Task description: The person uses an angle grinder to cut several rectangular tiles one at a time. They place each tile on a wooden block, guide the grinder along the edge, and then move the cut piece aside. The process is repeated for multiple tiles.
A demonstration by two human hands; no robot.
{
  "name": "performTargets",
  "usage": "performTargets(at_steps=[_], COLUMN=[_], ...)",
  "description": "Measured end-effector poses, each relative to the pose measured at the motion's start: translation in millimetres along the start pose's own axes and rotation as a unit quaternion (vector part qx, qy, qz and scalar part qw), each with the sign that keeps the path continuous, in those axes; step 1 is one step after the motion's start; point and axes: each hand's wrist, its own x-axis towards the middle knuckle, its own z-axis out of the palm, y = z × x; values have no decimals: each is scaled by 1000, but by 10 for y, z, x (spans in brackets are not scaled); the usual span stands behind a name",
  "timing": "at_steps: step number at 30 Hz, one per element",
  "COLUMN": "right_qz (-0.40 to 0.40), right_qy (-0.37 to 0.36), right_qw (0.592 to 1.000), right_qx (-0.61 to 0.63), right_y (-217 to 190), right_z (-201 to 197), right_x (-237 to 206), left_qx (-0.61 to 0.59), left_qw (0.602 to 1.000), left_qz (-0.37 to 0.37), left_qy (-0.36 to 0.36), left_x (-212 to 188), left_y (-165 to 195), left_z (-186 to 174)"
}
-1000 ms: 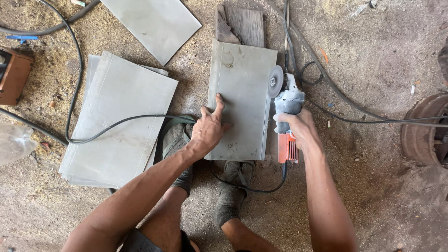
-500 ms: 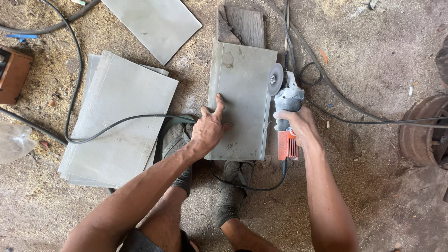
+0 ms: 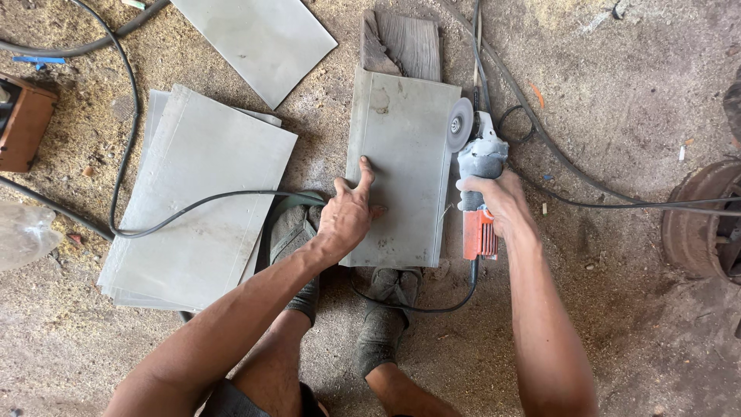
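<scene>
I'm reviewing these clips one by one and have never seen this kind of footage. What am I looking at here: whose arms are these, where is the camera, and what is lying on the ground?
The camera sits on a person's head and looks straight down, so the two bare arms are that person's own. The left hand presses flat on a grey sheet lying on the dirt floor. The right hand grips an angle grinder with an orange rear; its disc is at the sheet's right edge. A wood block shows beyond the sheet's far end. To the left lies a stack of similar sheets with a black cable across it, and another sheet farther up. The person's shoes show below the sheet. A rusty round part lies at the right edge.
</scene>
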Motion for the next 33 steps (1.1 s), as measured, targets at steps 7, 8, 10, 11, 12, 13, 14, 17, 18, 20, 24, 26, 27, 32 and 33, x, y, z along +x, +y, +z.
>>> performTargets(at_steps=[7, 8, 10, 11, 12, 13, 14, 17, 18, 20, 24, 26, 27, 32, 33], right_qz=[-13, -12, -8, -8, -9, -9, -8, -8, -6, -7, -10, -8, -8, -5, -7], right_qy=[0, -2, -6, -5, -3, -1, -3, -6, -6, -8, -10, -11, -14, -15, -16], right_qw=[1000, 1000, 1000, 1000, 1000, 1000, 1000, 1000, 1000, 1000, 1000, 1000, 1000, 1000, 1000], right_qx=[7, 15, 29, 18, 7, -5, 0, 9, 8, 6, -7, -8, -3, 1, 3], right_y=[-61, -74, -100, -108, -118, -124, -127, -137, -138, -139, -133, -134, -139, -154, -158], right_z=[15, 16, 23, 25, 17, 15, 14, 12, 12, 10, 3, -3, -13, -41, -43], right_x=[7, 10, 24, 27, 30, 31, 31, 35, 33, 29, 21, 29, 39, 89, 100], left_qx=[0, 2, 1, 2, 3, 4, 5, 6, 1, -9, -10, -2, -2, 8, 5], left_qw=[1000, 1000, 1000, 1000, 1000, 1000, 1000, 1000, 1000, 1000, 1000, 1000, 1000, 1000, 1000], left_qz=[-2, 1, 5, 7, 10, 13, 14, 6, 9, 15, 7, 12, 13, 0, 3], left_qy=[1, 5, 10, 12, 11, 10, 9, 0, 2, 7, 1, 3, 4, -3, 0], left_x=[6, 9, 14, 15, 18, 19, 20, 22, 22, 19, 13, 16, 21, 42, 40], left_y=[-11, -16, -29, -36, -39, -44, -45, -43, -42, -40, -37, -35, -29, -3, 0], left_z=[-4, 3, 17, 23, 27, 30, 31, 25, 20, 10, -2, -2, 1, -4, -9])
